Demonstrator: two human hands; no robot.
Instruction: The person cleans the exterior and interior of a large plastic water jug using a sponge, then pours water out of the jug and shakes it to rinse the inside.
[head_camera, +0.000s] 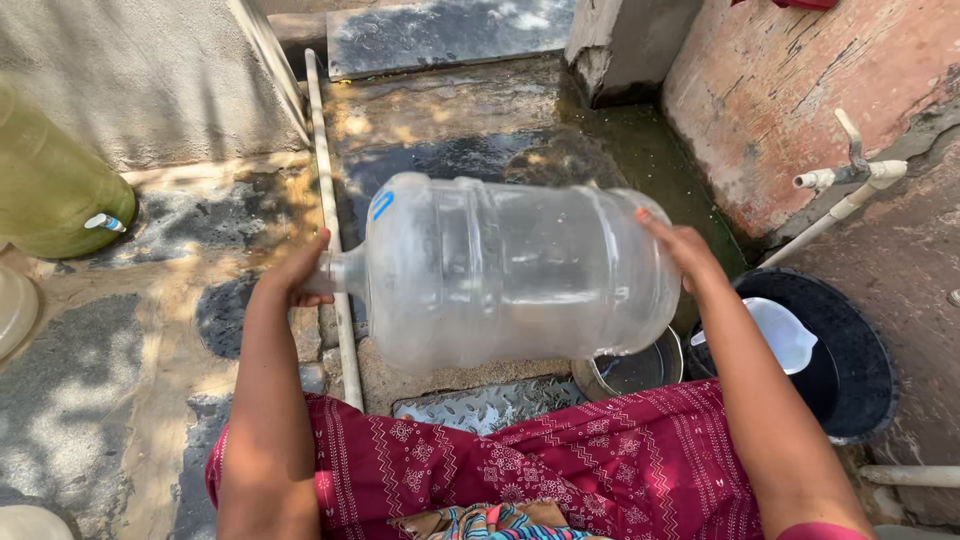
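I hold a large clear plastic water jug (515, 270) sideways in front of me, its neck pointing left. My left hand (300, 272) is wrapped around the neck and mouth. My right hand (678, 245) presses flat against the jug's base on the right. The jug looks nearly empty, with a little water or film inside. Below it is my red patterned clothing (560, 465).
A black tub (860, 350) with a white scoop (785, 330) sits at the right under a wall tap (850, 175). A steel bowl (630, 370) lies beneath the jug. A green container (50, 190) stands at the left. A white pipe (330, 230) runs along the wet stone ground.
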